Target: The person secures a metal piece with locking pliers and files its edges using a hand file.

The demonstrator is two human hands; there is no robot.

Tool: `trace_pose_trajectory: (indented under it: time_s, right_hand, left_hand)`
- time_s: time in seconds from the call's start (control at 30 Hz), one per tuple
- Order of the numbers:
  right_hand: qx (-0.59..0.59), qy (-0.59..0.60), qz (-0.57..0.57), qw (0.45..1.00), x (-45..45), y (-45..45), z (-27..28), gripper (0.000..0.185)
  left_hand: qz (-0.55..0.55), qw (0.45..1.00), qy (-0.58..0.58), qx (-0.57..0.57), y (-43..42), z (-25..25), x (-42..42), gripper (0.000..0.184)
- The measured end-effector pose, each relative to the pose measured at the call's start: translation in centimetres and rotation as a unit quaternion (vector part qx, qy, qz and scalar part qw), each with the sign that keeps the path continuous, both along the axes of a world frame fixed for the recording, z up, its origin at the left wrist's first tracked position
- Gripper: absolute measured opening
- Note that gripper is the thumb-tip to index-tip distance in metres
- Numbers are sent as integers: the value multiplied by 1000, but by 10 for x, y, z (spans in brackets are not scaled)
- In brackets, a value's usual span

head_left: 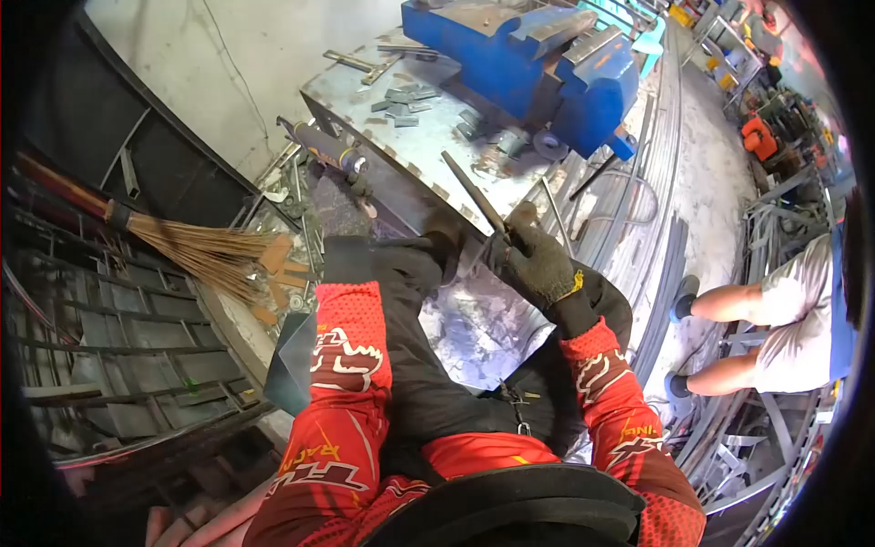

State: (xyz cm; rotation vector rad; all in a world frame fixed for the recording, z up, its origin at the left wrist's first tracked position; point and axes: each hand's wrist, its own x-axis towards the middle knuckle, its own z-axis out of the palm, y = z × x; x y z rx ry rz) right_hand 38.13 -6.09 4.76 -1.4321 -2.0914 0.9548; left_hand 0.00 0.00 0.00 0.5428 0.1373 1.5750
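Nearby, cluttered workbench, pale wall

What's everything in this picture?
Vise: 1, blue, on table
Table: 1, grey, top centre
Metal pieces: many, grey, on table
Rod: 1, grey-brown, in right hand
Power tool: 1, dark grey, at left hand
Broom: 1, brown, at left
Bars: many, grey, floor right of table
Unclear item: 1, orange, upper right
Other person: 1, pale shorts, right edge
Left hand: 1, grey glove, at power tool
Right hand: 1, grey glove, around rod
Sleeves: 2, red, on arms
Trousers: 1 pair, black, lower centre
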Motion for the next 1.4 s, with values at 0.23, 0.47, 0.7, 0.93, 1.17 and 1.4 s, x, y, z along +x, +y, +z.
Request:
trace_pose_trajectory:
  time_s: [0.23,0.47,0.7,0.93,1.17,1.4]
  right_hand:
    - [168,-38,1,985,-22,26,0,24]
    - [250,-94,71,961,-12,51,17,24]
    - [112,77,-45,990,-2,100,-21,45]
    - [4,-180,-71,981,-15,162,2,68]
    - [112,-193,-98,970,-48,202,7,61]
    - [92,-160,-79,980,-37,220,-11,57]
  left_hand:
    - [372,841,328,-219,-25,25,21,14]
    - [339,858,296,-248,-27,51,41,11]
    - [251,917,230,-208,-23,34,31,22]
    - [296,873,308,-236,-18,47,57,19]
    - [276,873,318,-245,-27,63,63,15]
    - [295,857,367,-212,-19,50,64,15]
